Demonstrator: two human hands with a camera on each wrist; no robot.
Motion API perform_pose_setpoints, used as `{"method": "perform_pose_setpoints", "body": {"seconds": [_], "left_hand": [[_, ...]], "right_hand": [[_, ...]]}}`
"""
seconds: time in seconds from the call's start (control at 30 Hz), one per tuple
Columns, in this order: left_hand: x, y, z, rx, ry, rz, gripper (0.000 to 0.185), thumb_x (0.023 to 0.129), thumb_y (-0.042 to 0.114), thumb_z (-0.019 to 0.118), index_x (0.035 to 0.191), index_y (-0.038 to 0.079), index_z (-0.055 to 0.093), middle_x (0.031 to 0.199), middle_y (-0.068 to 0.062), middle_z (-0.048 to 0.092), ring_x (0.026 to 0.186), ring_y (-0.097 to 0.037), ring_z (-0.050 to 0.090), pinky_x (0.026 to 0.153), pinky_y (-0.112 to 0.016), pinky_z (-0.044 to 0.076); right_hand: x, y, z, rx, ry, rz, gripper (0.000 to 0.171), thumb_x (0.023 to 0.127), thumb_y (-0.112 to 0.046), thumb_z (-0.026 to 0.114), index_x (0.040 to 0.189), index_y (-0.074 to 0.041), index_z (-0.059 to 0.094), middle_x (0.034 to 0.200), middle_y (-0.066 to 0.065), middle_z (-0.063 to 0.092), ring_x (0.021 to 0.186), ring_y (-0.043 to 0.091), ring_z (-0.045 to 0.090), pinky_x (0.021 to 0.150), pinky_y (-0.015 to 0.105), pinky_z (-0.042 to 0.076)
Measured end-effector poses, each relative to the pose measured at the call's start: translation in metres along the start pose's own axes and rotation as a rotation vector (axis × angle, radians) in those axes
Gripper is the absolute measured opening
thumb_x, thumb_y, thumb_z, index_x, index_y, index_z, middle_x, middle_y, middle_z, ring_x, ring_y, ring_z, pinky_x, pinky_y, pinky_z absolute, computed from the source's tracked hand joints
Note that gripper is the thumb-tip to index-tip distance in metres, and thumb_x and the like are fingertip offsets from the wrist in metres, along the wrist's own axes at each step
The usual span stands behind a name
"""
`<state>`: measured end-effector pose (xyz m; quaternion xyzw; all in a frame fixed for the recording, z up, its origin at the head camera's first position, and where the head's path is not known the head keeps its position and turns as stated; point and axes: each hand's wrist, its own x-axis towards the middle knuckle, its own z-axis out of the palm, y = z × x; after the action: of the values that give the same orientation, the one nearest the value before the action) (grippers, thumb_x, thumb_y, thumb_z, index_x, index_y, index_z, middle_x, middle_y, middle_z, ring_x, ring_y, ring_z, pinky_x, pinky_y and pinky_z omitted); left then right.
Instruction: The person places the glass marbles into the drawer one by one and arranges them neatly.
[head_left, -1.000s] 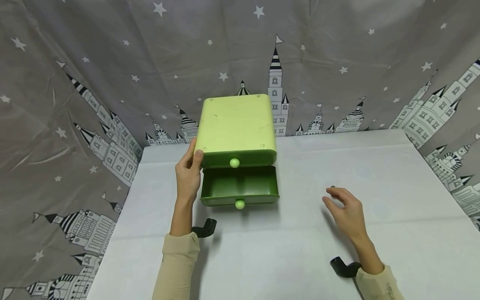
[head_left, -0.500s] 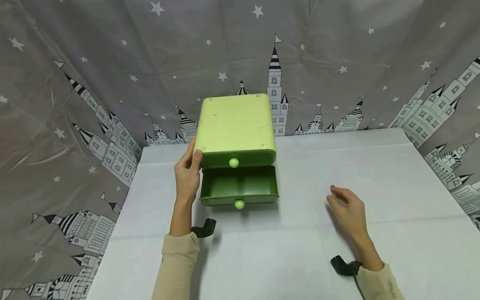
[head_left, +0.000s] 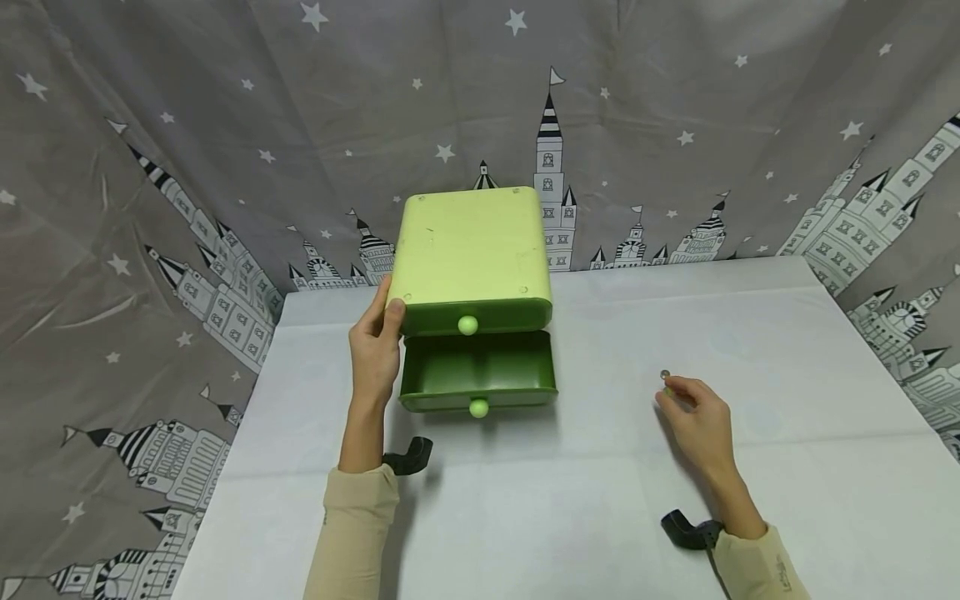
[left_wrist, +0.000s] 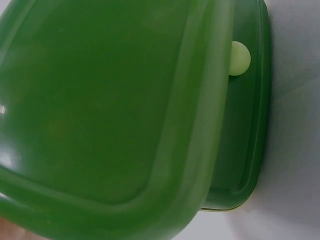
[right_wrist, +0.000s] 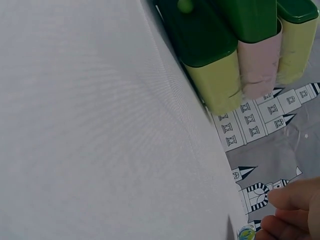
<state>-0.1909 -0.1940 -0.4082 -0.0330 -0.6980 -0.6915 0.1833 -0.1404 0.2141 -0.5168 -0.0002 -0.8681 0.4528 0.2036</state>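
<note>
**A:** So the backdrop is a grey fabric curtain printed with white stars and striped castle towers (head_left: 720, 125), hung behind a table covered in a plain white cloth (head_left: 600, 517). Pretty cosy lol.

**B:** And the box thing?

**A:** Small green plastic two-drawer cabinet with a pale lime top (head_left: 471, 250), sitting toward the back of the table, left of centre. The dark green lower drawer (head_left: 478, 371) is pulled out, nothing visible in it, round pale green knob (head_left: 478, 407) on its front. The upper drawer is closed.

**B:** Hands?

**A:** Left hand (head_left: 377, 350) rests against the cabinet's left front corner, thumb on the top edge, fingers curled round the side. Right hand (head_left: 693, 417) is well apart from the cabinet, out on the cloth to the right, fingertips (right_wrist: 287, 220) bunched narrow around a tiny round bluish bead-like thing (head_left: 664, 377). Too small to tell what it is. It's right at the fingertips, at cloth level; the wrist view shows it too (right_wrist: 246, 232).
</note>
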Motion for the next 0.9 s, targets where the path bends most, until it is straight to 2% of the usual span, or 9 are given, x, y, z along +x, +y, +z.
{"method": "perform_pose_setpoints", "body": {"seconds": [0.13,0.23,0.57,0.73,0.83,0.9], "left_hand": [[-0.005,0.017,0.004,0.026,-0.004,-0.019,0.049,0.104,0.015,0.052,0.149,0.002,0.038,0.156,-0.012,0.035,0.141,-0.021,0.036,0.111,-0.035,0.035],[-0.007,0.024,0.006,0.036,-0.003,-0.025,0.049,0.104,0.015,0.051,0.150,0.001,0.038,0.156,-0.012,0.035,0.140,-0.023,0.037,0.110,-0.035,0.037],[-0.007,0.023,0.007,0.032,-0.003,-0.009,0.050,0.104,0.015,0.051,0.149,-0.002,0.037,0.155,-0.016,0.035,0.139,-0.024,0.039,0.110,-0.035,0.037],[-0.007,0.023,0.008,0.025,-0.001,-0.024,0.049,0.104,0.015,0.051,0.149,-0.001,0.037,0.155,-0.014,0.036,0.139,-0.024,0.040,0.109,-0.035,0.038],[-0.007,0.024,0.008,0.025,0.001,-0.029,0.049,0.104,0.014,0.051,0.150,0.000,0.037,0.155,-0.012,0.036,0.139,-0.023,0.039,0.109,-0.035,0.037],[-0.005,0.018,0.006,0.029,0.001,-0.019,0.049,0.104,0.014,0.050,0.150,0.001,0.038,0.155,-0.013,0.035,0.139,-0.022,0.039,0.110,-0.035,0.036]], "right_hand": [[-0.001,0.002,0.000,0.008,-0.007,0.002,0.023,0.084,0.009,0.071,0.106,0.012,0.069,0.103,0.023,0.069,0.092,0.036,0.065,0.080,0.004,0.040],[-0.002,0.002,0.000,0.007,-0.016,-0.007,0.023,0.084,0.009,0.070,0.106,0.013,0.069,0.102,0.024,0.068,0.090,0.038,0.066,0.078,0.003,0.040],[-0.002,0.001,-0.002,-0.043,-0.055,-0.024,0.024,0.083,0.009,0.071,0.106,0.014,0.068,0.100,0.026,0.068,0.087,0.040,0.066,0.074,0.001,0.038],[-0.001,0.003,-0.002,-0.064,-0.057,-0.024,0.024,0.083,0.008,0.071,0.107,0.013,0.068,0.100,0.025,0.068,0.085,0.039,0.066,0.073,0.002,0.038],[-0.001,0.004,-0.002,-0.084,-0.065,-0.022,0.024,0.084,0.007,0.071,0.107,0.013,0.068,0.100,0.025,0.068,0.085,0.038,0.067,0.072,0.003,0.039],[0.000,0.004,-0.002,-0.106,-0.076,-0.024,0.024,0.084,0.005,0.071,0.107,0.012,0.068,0.100,0.024,0.068,0.086,0.037,0.067,0.073,0.008,0.041]]}}
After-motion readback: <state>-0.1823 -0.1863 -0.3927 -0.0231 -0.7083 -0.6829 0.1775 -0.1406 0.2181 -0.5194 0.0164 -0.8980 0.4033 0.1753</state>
